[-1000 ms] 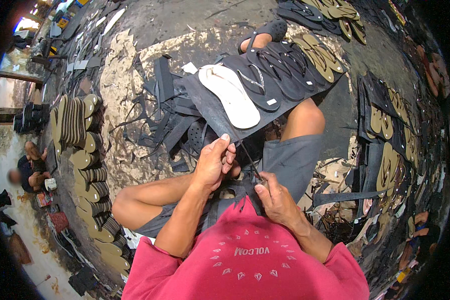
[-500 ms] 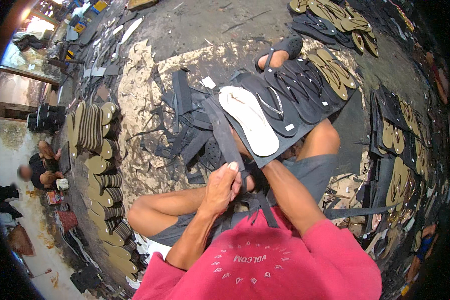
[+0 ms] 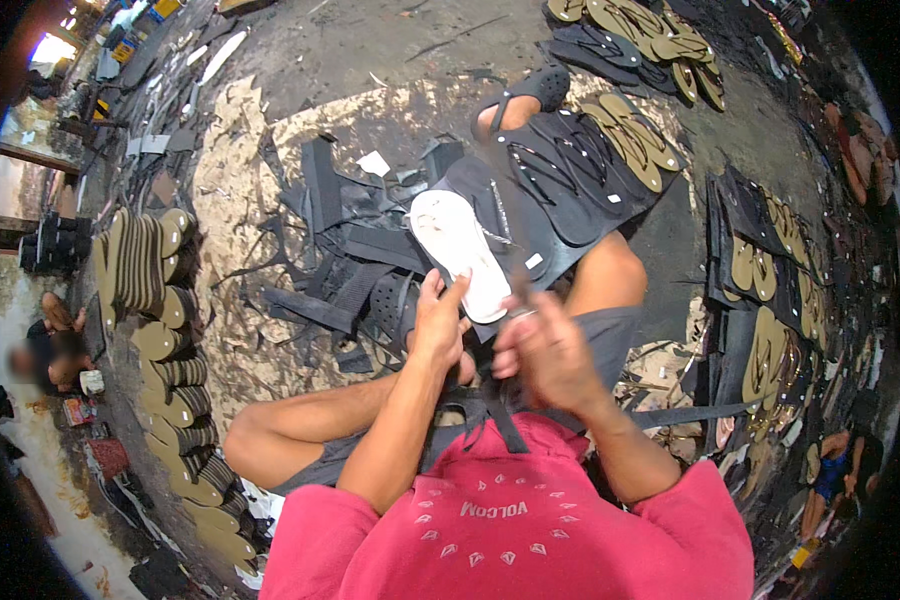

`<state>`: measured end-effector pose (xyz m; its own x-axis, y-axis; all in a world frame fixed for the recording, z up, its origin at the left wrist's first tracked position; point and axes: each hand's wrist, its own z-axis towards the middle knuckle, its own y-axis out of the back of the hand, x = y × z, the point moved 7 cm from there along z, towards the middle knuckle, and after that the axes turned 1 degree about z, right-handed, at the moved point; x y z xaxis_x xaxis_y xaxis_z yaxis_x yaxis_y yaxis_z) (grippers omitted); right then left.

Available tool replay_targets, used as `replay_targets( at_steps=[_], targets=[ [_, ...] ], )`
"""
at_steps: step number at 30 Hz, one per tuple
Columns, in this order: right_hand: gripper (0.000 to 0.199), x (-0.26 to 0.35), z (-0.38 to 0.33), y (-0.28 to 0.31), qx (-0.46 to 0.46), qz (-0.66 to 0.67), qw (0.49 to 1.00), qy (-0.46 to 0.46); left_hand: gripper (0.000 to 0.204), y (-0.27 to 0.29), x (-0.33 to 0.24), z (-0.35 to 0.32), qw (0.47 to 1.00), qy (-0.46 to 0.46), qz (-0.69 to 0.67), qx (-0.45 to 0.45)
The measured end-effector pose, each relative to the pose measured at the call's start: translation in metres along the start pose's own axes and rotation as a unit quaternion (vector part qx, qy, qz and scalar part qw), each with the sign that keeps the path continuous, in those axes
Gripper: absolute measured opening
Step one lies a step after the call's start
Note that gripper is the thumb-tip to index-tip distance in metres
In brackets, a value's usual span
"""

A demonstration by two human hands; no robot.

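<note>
My left hand [image 3: 438,325] grips the near left edge of a white flip-flop sole [image 3: 460,250], its thumb lying on top. The sole lies over dark rubber sheet on my lap. Just right of its heel, my right hand [image 3: 548,355] is closed around a long knife [image 3: 508,205], whose narrow blade points away from me and is smeared by motion. The blade passes over a black flip-flop with a sparkly strap [image 3: 503,215]. Further right lie black flip-flops [image 3: 580,195] and an olive pair [image 3: 630,140].
Dark rubber offcuts [image 3: 320,190] litter the floor left of the sole. Stacked olive soles [image 3: 150,260] stand along the left, and more flip-flops [image 3: 765,350] lie on the right. At the far left another person [image 3: 50,350] sits.
My left hand has let go of a dark strip and taken the white sole. From beneath the sheet, my right hand has come out with the knife. The whole view has shifted slightly.
</note>
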<state>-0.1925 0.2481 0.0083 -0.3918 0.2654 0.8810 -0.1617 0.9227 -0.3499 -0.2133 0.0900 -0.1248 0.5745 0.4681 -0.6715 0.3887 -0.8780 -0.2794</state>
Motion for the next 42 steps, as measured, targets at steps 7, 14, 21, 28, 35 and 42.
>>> replay_targets(
  at_steps=[7, 14, 21, 28, 35, 42],
  targets=[
    [0.04, -0.011, -0.067, 0.072, -0.097, -0.314, 0.935, -0.133, 0.077, -0.029, 0.017, -0.001, 1.0, 0.005, -0.023, -0.012],
    [0.038, -0.01, -0.065, 0.042, -0.04, -0.452, 0.889, -0.064, 0.059, -0.043, -0.029, -0.033, 0.977, 0.007, -0.185, 0.106],
    [0.033, -0.042, 0.034, 0.034, 0.0, -0.516, 0.857, -0.012, 0.051, -0.039, -0.04, -0.046, 0.986, -0.017, -0.14, 0.086],
    [0.036, -0.06, 0.103, 0.018, -0.054, -0.488, 0.79, 0.368, 0.048, -0.035, -0.038, -0.039, 0.984, -0.008, -0.156, 0.081],
    [0.039, -0.093, 0.205, 0.033, 0.039, -0.479, 0.866, 0.137, 0.049, -0.025, -0.039, -0.031, 0.987, -0.008, -0.144, 0.065],
    [0.045, -0.107, 0.253, 0.02, 0.119, -0.342, 0.929, -0.074, 0.044, 0.01, -0.034, -0.072, 0.993, 0.026, -0.103, 0.061]
  ],
)
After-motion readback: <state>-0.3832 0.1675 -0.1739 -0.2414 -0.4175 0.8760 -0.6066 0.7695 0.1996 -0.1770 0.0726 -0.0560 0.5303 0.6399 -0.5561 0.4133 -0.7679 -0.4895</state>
